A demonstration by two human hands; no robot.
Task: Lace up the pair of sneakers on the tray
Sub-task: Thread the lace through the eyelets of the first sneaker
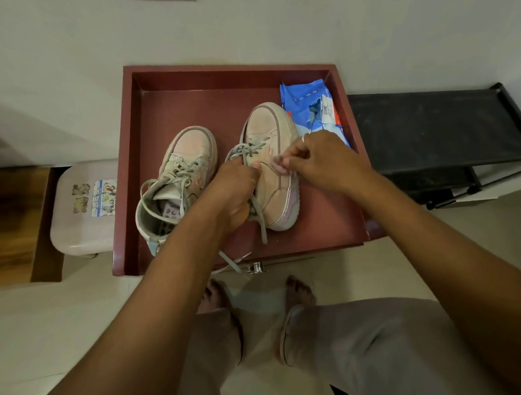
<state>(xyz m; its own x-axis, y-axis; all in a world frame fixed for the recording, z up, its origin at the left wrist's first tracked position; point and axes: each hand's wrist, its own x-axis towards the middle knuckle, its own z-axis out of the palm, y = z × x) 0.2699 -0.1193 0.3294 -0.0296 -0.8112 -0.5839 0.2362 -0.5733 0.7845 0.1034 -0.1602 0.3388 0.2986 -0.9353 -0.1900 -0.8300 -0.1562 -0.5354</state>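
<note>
Two pale pink sneakers stand toes away from me in a dark red tray [170, 81]. The left sneaker [180, 177] has grey laces crossed through its eyelets, with loose ends around its open collar. The right sneaker [274, 167] leans to the right. My left hand [234, 195] grips its opening and tongue. My right hand [317, 162] pinches the tip of a grey lace [252, 151] at the shoe's upper side. A loose lace end [261, 221] hangs down over the tray's near edge.
A torn blue plastic packet [306, 105] lies in the tray's far right corner. A pale stool [83, 211] stands left of the tray, a black shoe rack [438, 135] to its right. My bare feet [299, 294] and grey trousers are below the tray.
</note>
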